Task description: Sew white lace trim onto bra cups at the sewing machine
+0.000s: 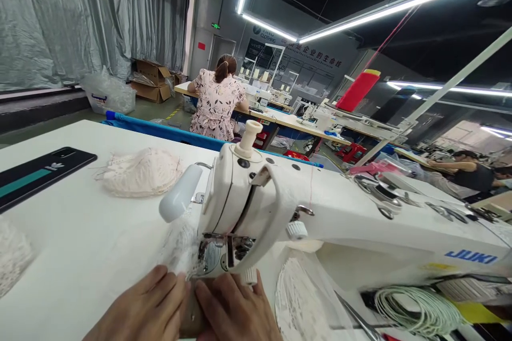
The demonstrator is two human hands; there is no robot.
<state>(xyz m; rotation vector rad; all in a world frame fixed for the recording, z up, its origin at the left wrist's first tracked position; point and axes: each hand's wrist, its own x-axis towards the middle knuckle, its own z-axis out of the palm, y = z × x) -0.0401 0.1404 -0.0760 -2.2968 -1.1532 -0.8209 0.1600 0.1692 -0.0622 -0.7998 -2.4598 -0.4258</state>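
A white sewing machine [340,213] fills the middle and right. Just before its needle area, my left hand [148,303] has its fingers pressed together at the edge of sheer white lace fabric [180,245]. Beside it, my right hand [236,306] lies with bent fingers close under the presser area; what its fingertips hold is hidden. Another piece of pale lace [300,293] rests on the bed right of my right hand. Farther back on the left stands a small heap of cream lace pieces [142,172].
A black phone [60,168] lies at the left, above more lace [14,256] at the edge. Metal scissors [358,317] and a coil of pale green cord [416,309] are at the right. People sit at tables beyond.
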